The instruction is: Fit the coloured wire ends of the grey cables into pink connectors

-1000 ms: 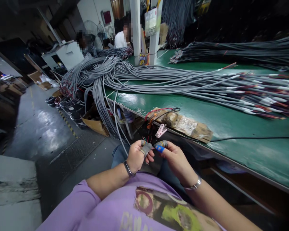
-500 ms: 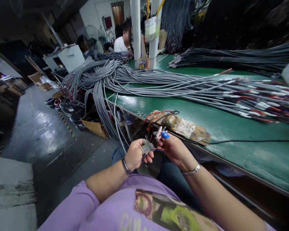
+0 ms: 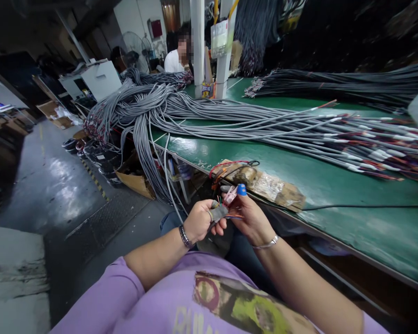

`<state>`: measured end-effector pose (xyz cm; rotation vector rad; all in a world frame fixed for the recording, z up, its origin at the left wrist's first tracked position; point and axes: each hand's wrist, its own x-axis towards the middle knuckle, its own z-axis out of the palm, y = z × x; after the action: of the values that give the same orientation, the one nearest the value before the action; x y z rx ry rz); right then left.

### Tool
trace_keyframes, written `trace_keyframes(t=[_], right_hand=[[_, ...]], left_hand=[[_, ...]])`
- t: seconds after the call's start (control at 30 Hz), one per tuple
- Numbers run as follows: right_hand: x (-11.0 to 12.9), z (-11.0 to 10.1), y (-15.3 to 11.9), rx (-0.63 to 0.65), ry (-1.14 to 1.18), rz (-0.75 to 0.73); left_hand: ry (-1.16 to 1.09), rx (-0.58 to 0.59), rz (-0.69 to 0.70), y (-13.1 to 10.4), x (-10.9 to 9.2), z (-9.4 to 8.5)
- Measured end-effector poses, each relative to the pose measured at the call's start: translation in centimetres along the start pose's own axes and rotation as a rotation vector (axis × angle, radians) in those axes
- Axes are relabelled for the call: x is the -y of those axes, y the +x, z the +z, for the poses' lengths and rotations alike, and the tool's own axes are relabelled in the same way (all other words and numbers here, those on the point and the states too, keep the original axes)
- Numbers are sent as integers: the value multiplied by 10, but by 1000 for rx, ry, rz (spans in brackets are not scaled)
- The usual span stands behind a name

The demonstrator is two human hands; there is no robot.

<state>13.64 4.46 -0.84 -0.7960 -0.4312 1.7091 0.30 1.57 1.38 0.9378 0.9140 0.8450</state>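
Note:
My left hand [image 3: 199, 223] is closed on the grey end of a cable [image 3: 218, 213], with grey wrapping on its thumb and a finger. Thin coloured wires [image 3: 235, 216] fan out of that end towards my right hand [image 3: 253, 218]. Between the thumb and fingers of my right hand is a small, flat, pale pink piece [image 3: 230, 195], its exact kind too small to make out. Blue tape [image 3: 241, 189] covers the right thumb tip. The pink piece is close against the wires; whether it touches them I cannot tell.
A long bundle of grey cables [image 3: 209, 111] lies across the green table [image 3: 334, 195] and hangs over its edge. A taped wooden board [image 3: 287, 195] sits at the near edge. Black cables [image 3: 320, 86] lie farther back. A person in white [image 3: 174, 61] sits beyond the post.
My right hand has come left and inward, bringing the pink piece closer to the cable end. My left hand has shifted slightly right with the cable.

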Motion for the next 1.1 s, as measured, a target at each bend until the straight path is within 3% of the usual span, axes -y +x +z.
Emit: trace_keyframes(t=[0.53, 0.83, 1.0, 1.1], right_hand=[[8, 0, -14, 95, -31, 88], [2, -1, -12, 68, -111, -95], [-3, -7, -7, 30, -284, -287], [-3, -6, -4, 47, -213, -190]], left_hand=[[22, -46, -2, -12, 2, 2], [-78, -131, 40, -14, 5, 3], [-90, -123, 33, -11, 0, 8], [-92, -118, 28, -9, -1, 9]])
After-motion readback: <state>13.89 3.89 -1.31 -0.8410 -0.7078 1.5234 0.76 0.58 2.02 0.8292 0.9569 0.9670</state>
